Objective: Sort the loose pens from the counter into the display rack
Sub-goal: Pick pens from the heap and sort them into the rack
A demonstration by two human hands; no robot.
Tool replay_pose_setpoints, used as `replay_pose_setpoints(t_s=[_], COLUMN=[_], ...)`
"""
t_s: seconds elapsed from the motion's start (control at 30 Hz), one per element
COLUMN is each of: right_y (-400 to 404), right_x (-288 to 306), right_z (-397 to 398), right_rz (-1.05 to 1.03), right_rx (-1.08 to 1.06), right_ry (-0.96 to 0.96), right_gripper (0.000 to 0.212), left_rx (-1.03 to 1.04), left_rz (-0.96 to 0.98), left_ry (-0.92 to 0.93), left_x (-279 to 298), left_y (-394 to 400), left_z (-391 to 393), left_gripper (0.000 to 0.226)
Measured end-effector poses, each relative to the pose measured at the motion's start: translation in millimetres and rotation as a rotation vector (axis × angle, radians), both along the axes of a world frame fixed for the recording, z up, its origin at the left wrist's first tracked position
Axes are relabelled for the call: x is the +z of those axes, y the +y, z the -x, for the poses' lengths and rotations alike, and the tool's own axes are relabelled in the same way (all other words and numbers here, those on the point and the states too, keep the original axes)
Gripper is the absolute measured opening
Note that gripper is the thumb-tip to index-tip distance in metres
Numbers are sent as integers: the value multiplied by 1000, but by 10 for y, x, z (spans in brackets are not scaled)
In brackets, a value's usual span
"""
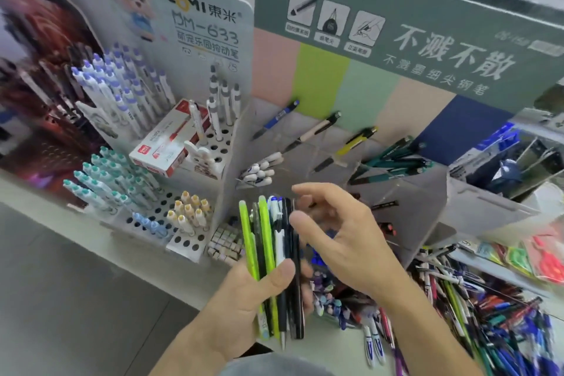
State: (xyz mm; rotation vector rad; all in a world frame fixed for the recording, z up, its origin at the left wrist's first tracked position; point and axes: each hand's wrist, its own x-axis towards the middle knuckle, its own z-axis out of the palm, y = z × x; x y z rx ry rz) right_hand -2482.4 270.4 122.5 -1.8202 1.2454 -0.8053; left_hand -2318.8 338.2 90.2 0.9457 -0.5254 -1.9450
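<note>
My left hand [244, 293] grips an upright bundle of pens [271, 247], green, black, white and blue ones, in front of the racks. My right hand [338, 238] hovers just right of the bundle's top with its fingers spread and loosely bent, the thumb near the black pens; I cannot see it holding anything. A heap of loose pens [476, 308] lies on the counter at the lower right. The clear display rack [406, 192] behind my hands has compartments with a few pens each, among them green pens [393, 162] and white-capped pens [259, 171].
A white pegboard stand [213, 143] at the left holds purple-capped, teal-capped and yellow-capped pens plus a red and white box [164, 146]. A grey-green sign [427, 40] rises behind the clear rack. Small erasers [225, 244] sit at the stand's foot. Packaged goods [537, 256] lie far right.
</note>
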Motion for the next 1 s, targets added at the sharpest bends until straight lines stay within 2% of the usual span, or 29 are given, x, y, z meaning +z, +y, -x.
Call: replay_pose_setpoints(t_s=[0.07, 0.13, 0.27, 0.43, 0.57, 0.73, 0.9, 1.0], right_y=[100, 183, 313, 420, 549, 617, 651, 718], right_x=[-51, -113, -282, -416, -391, -259, -34, 140], right_z=[173, 313, 615, 974, 1120, 1209, 1233, 1186], right_rz=[-157, -263, -355, -470, -492, -473, -289, -10], right_rx=[51, 45, -54, -105, -169, -240, -420, -592], right_ry=[-24, -183, -383, -471, -453, -528, -528, -593], right_gripper=[43, 47, 49, 46, 43, 44, 28, 20], left_rx=[-37, -79, -62, -74, -135, -136, -64, -30], left_rz=[-19, -10, -68, -93, -57, -27, -74, -45], left_ry=[19, -4, -17, -121, -202, -226, -289, -272], left_x=[20, 48, 49, -10, -37, -52, -63, -44], left_y=[53, 102, 214, 304, 321, 287, 199, 126], left_z=[98, 226, 504, 810, 960, 952, 743, 586], left_gripper=[57, 51, 34, 34, 28, 38, 67, 46])
